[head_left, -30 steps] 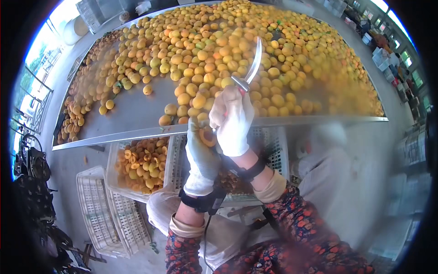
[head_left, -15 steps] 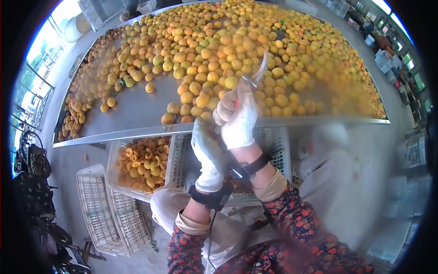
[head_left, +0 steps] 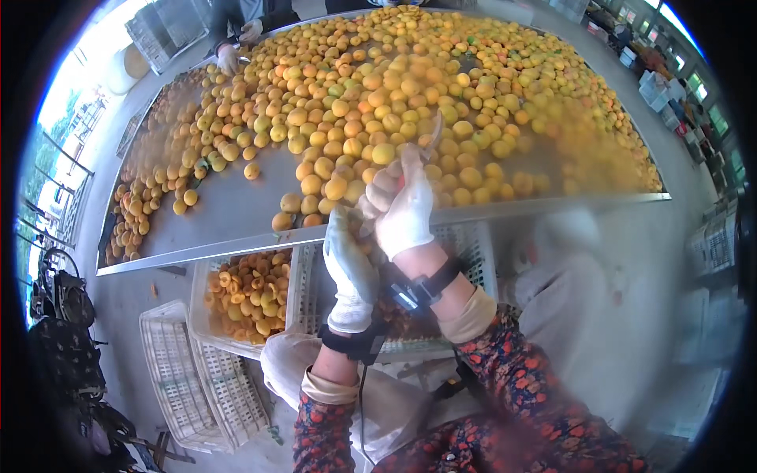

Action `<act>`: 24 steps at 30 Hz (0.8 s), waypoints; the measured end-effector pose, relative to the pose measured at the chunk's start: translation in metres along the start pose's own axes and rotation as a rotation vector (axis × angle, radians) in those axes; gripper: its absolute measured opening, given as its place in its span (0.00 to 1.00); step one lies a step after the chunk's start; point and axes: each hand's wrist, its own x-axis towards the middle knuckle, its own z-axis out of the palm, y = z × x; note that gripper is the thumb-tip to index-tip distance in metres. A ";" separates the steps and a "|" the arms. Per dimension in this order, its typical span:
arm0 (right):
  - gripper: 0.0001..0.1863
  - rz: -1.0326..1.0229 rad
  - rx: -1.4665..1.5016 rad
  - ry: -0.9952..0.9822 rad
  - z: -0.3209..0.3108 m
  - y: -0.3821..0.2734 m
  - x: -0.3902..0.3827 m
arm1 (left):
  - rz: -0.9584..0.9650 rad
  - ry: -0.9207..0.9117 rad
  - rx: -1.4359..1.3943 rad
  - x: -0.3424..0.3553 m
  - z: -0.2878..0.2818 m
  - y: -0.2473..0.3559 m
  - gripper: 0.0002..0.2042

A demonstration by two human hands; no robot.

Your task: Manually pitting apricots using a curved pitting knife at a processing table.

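My right hand (head_left: 408,211), in a white glove, is closed round a small knife (head_left: 434,135) with a curved blade pointing up and away; a bit of red shows at its grip. Close beside it, just at the table's near edge, my left hand (head_left: 350,264) is also gloved and curled. Whatever sits between its fingers is hidden behind the hand and too unclear to name. Beyond both hands, whole yellow-orange apricots (head_left: 384,154) cover much of the metal-topped table (head_left: 229,201).
Under the table edge stands a white crate (head_left: 206,335) of halved apricots (head_left: 251,296). Another crate (head_left: 475,256) is partly behind my wrists. Stacked crates (head_left: 185,378) lie at left on the floor. Across the table, another person's gloved hand (head_left: 228,60) reaches to the fruit.
The view has shifted slightly, and another person's hands now show at the far left of the table. My hands stay together, with the knife blade tilted a little differently.
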 end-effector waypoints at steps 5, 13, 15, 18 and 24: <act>0.21 -0.072 -0.014 -0.062 -0.004 -0.002 -0.005 | 0.602 0.034 0.471 0.011 -0.003 -0.028 0.19; 0.08 -0.075 -0.798 -0.189 -0.032 -0.040 -0.018 | 0.045 -0.040 0.038 0.013 -0.003 -0.001 0.24; 0.10 -0.162 -0.845 -0.323 -0.039 -0.040 -0.018 | 0.089 -0.133 0.014 0.017 -0.009 -0.004 0.24; 0.12 -0.308 -1.241 -0.522 -0.040 -0.038 -0.023 | 0.185 -0.126 0.257 0.021 -0.013 -0.014 0.23; 0.10 -0.708 -1.731 -0.616 -0.046 -0.020 -0.025 | 0.552 -0.156 0.876 0.016 -0.050 -0.030 0.14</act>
